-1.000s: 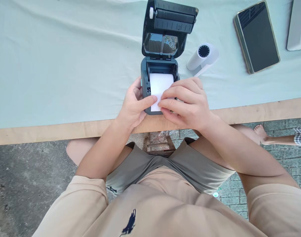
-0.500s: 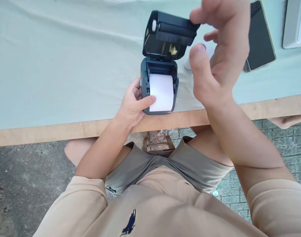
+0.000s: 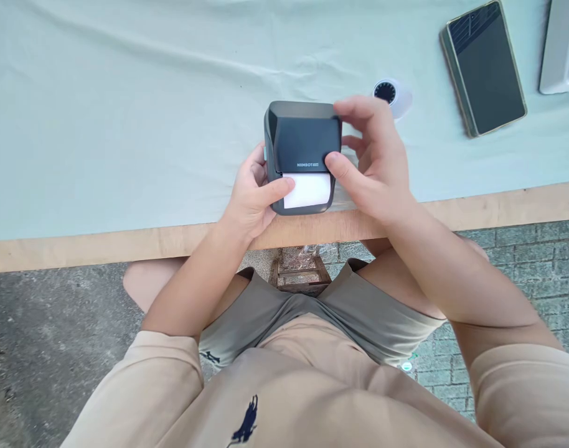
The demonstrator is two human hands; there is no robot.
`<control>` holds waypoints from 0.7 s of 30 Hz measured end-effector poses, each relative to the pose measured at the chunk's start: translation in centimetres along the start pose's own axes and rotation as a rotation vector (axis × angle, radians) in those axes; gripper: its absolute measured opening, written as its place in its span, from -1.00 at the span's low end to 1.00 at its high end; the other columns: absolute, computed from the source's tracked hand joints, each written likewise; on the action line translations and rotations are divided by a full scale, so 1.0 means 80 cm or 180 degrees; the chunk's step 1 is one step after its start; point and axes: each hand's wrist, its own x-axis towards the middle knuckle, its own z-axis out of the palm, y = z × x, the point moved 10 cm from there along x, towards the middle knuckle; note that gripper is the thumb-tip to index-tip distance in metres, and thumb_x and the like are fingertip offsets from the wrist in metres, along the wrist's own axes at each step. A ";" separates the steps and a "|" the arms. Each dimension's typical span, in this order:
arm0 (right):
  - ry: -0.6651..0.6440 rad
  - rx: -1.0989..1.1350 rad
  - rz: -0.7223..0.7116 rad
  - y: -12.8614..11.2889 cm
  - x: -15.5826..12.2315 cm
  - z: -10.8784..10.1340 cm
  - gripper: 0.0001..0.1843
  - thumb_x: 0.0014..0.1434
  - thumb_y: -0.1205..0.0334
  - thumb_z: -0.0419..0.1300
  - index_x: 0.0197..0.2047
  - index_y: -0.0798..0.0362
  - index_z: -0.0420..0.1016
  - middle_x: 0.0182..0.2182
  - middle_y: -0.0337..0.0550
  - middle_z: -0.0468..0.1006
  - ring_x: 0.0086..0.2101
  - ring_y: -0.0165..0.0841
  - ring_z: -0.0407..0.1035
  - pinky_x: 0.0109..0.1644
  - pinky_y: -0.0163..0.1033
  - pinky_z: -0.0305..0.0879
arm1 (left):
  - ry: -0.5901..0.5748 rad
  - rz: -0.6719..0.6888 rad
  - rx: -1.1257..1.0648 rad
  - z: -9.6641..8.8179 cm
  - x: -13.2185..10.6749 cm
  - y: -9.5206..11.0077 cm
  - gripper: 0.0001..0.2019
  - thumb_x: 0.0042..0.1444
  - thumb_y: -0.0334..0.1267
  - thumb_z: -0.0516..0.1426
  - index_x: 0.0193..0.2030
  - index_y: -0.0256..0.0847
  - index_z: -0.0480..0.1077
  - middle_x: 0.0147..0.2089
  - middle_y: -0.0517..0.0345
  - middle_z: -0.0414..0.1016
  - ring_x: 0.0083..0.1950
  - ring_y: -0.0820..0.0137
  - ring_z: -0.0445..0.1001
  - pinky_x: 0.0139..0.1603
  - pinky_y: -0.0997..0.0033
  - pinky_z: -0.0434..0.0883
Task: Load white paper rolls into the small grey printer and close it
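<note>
A dark label printer (image 3: 305,140) marked NIIMBOT lies near the table's front edge with its lid down. White label paper (image 3: 310,191) sticks out below the lid. My left hand (image 3: 249,199) is closed around the printer's left side, its thumb pressing on the paper. On the other side, my right hand (image 3: 378,165) grips the lid's right part, thumb at the front and fingertips at the back corner. Just behind the right hand sits a small white roll-shaped object (image 3: 403,99) with a black round end.
A dark-screened phone (image 3: 492,74) in a case lies at the right. Beyond it, a white-grey box-like object (image 3: 559,56) is cut off by the view's edge. Pale green cloth (image 3: 126,124) covers the table, whose wooden edge (image 3: 102,246) runs above my lap.
The printer's lid has swung from raised to down, covering most of the paper. My right hand came down and left onto the lid. The left hand kept its hold.
</note>
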 end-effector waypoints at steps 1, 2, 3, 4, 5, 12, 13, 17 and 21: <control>-0.0140 0.0189 0.0121 0.006 0.000 0.006 -0.54 0.31 0.03 0.09 0.22 -0.14 0.13 0.20 -0.06 0.24 0.14 -0.25 0.30 0.00 -0.15 0.45 | -0.0029 -0.0005 -0.0021 0.002 0.000 0.000 -0.51 -0.20 -0.16 0.44 -0.10 -0.15 0.44 -0.02 0.07 0.59 0.22 0.07 0.50 0.11 0.19 0.55; -0.0265 0.0354 0.0214 0.010 -0.001 0.012 -0.49 0.31 0.00 0.09 0.26 -0.15 0.07 0.23 -0.05 0.22 0.11 -0.27 0.33 -0.04 -0.17 0.46 | -0.0057 -0.0007 -0.0054 0.003 0.000 0.000 -0.52 -0.18 -0.14 0.43 -0.10 -0.14 0.44 -0.01 0.08 0.60 0.24 0.08 0.48 0.12 0.21 0.55; -0.0374 0.0478 0.0276 0.013 -0.001 0.017 -0.45 0.32 -0.03 0.09 0.29 -0.15 0.01 0.24 -0.05 0.22 0.07 -0.29 0.37 -0.08 -0.20 0.47 | -0.0085 -0.0002 -0.0100 0.005 0.000 0.001 -0.53 -0.16 -0.11 0.42 -0.09 -0.13 0.43 -0.01 0.09 0.60 0.26 0.09 0.47 0.13 0.23 0.54; -0.0470 0.0559 0.0316 0.014 -0.002 0.021 -0.40 0.32 -0.06 0.09 0.31 -0.16 -0.04 0.24 -0.05 0.23 0.03 -0.32 0.39 -0.11 -0.22 0.47 | -0.0111 0.0010 -0.0150 0.007 0.000 0.002 -0.53 -0.14 -0.09 0.41 -0.10 -0.13 0.43 -0.03 0.10 0.60 0.28 0.10 0.45 0.14 0.24 0.54; -0.0562 0.0611 0.0336 0.015 -0.003 0.026 -0.37 0.32 -0.09 0.08 0.34 -0.18 -0.09 0.21 -0.06 0.28 -0.01 -0.34 0.41 -0.13 -0.23 0.46 | -0.0121 0.0021 -0.0193 0.008 0.000 0.003 -0.54 -0.12 -0.06 0.39 -0.10 -0.14 0.43 -0.04 0.10 0.61 0.28 0.11 0.45 0.15 0.24 0.54; -0.0851 0.1073 0.0552 0.016 -0.006 0.038 -0.18 0.23 -0.28 0.11 0.36 -0.22 -0.22 0.07 -0.10 0.42 -0.08 -0.36 0.43 -0.10 -0.21 0.42 | -0.0035 -0.0114 -0.0092 0.008 0.000 0.000 -0.55 -0.09 -0.01 0.36 -0.11 -0.16 0.41 -0.04 0.06 0.59 0.17 0.10 0.53 0.09 0.18 0.54; -0.0840 0.1091 0.0553 0.016 -0.006 0.037 -0.18 0.22 -0.28 0.13 0.35 -0.21 -0.21 0.07 -0.10 0.42 -0.09 -0.37 0.43 -0.10 -0.22 0.42 | -0.0027 -0.0108 -0.0080 0.007 0.000 0.000 -0.56 -0.08 -0.01 0.36 -0.10 -0.16 0.42 -0.05 0.06 0.59 0.16 0.10 0.53 0.08 0.18 0.53; -0.0755 0.0985 0.0426 0.015 -0.004 0.035 -0.24 0.25 -0.22 0.14 0.33 -0.17 -0.13 0.01 -0.13 0.45 -0.12 -0.39 0.44 -0.14 -0.26 0.42 | -0.0099 -0.0033 -0.0090 0.007 0.000 0.000 -0.60 -0.02 -0.04 0.34 -0.09 -0.15 0.43 -0.04 0.05 0.58 0.16 0.09 0.53 0.05 0.22 0.54; -0.0252 0.1035 0.0521 0.015 -0.003 0.019 -0.26 0.15 -0.15 0.27 0.28 -0.15 0.07 -0.04 -0.18 0.46 -0.12 -0.37 0.42 -0.16 -0.26 0.41 | -0.0204 0.0069 -0.0135 0.008 0.003 0.000 -0.65 0.03 -0.05 0.30 -0.10 -0.18 0.43 -0.09 0.07 0.59 0.16 0.13 0.54 0.05 0.25 0.55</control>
